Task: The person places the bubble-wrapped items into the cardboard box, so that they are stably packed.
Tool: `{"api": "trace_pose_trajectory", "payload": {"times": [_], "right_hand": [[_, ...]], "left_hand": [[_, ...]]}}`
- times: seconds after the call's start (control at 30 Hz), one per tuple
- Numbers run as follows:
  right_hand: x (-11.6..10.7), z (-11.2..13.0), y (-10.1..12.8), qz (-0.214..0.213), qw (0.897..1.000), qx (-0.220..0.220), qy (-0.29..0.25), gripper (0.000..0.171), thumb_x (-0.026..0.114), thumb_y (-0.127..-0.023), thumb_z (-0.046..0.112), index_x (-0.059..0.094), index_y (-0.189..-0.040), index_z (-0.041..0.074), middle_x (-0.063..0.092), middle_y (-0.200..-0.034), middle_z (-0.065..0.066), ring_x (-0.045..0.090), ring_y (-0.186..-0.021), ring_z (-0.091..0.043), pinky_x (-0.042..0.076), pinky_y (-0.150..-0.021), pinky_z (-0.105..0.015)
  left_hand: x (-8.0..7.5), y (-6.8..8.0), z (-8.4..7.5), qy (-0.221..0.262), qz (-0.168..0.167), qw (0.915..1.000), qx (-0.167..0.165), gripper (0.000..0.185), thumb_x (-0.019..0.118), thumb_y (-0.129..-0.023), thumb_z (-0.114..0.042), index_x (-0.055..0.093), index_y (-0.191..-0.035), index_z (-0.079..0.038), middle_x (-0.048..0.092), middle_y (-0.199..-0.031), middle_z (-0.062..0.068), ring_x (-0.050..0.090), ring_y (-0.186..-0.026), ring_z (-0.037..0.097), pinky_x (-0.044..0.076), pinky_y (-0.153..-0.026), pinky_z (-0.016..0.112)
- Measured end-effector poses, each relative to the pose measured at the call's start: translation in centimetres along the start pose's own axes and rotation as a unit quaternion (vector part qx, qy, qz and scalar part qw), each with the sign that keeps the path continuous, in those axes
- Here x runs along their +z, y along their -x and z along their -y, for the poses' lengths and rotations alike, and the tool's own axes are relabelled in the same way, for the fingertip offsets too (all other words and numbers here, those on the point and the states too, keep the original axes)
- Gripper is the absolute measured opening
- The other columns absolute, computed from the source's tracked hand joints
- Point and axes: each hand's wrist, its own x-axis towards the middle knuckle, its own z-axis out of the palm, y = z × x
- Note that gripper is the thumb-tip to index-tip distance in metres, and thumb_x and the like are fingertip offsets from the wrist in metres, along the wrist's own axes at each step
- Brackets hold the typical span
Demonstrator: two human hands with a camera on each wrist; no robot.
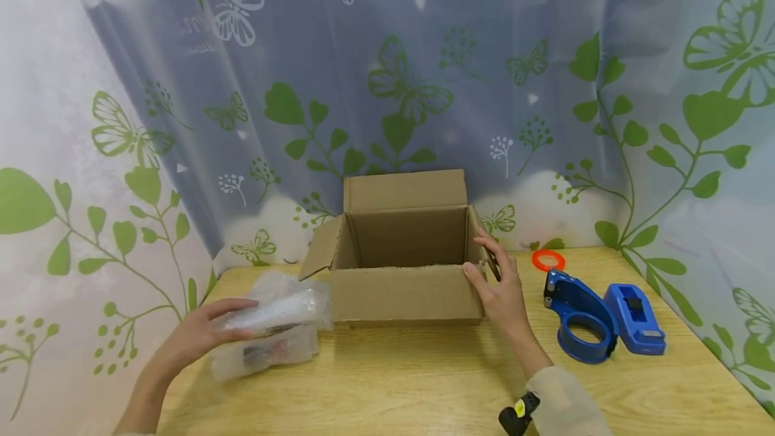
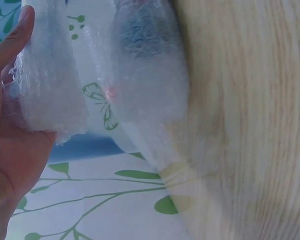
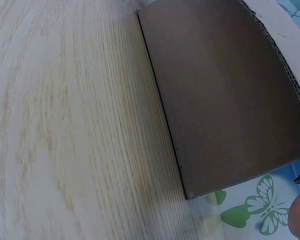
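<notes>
Cardboard box (image 1: 402,295) flap held by right hand (image 1: 500,291); left hand (image 1: 202,332) fingers grip bubble-wrapped packet (image 1: 275,311).

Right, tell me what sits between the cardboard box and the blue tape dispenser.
In the head view, the right hand fills that gap, gripping the right flap of the cardboard box. Beyond it, bare wooden table runs to the blue tape dispenser.
</notes>
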Motion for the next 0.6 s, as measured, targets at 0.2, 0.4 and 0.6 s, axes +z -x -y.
{"api": "trace_pose_trajectory", "payload": {"times": [0.2,0.4,0.6], "right_hand": [[0.0,-0.2,0.0,-0.003,1.0,-0.005,0.001,0.047,0.067,-0.099,0.002,0.055,-0.144,0.005,0.041,-0.163,-0.017,0.036,-0.142,-0.042,0.026,-0.113,-0.073],[0.1,-0.3,0.0,-0.001,1.0,-0.004,0.001,0.047,0.067,-0.099,0.003,0.055,-0.144,0.005,0.041,-0.163,-0.016,0.035,-0.143,-0.042,0.024,-0.113,-0.074],[0.1,-0.3,0.0,-0.002,1.0,-0.004,0.001,0.048,0.068,-0.099,0.003,0.055,-0.145,0.006,0.041,-0.163,-0.015,0.035,-0.143,-0.042,0.023,-0.114,-0.074]], "left_hand": [[-0.9,0.4,-0.6,-0.014,-0.005,0.9999,-0.004,0.048,0.079,-0.093,-0.037,0.068,-0.139,-0.027,0.061,-0.147,0.008,0.05,-0.138,0.045,0.048,-0.102,0.063],[-1.7,0.8,-1.4,-0.005,0.0,1.0,0.005,0.047,0.079,-0.094,-0.034,0.068,-0.139,-0.026,0.06,-0.147,0.009,0.051,-0.137,0.045,0.049,-0.101,0.061],[-2.4,0.8,-2.0,0.01,0.005,0.9999,0.008,0.048,0.078,-0.095,-0.029,0.066,-0.141,-0.024,0.059,-0.149,0.009,0.048,-0.139,0.048,0.047,-0.101,0.068]]}}
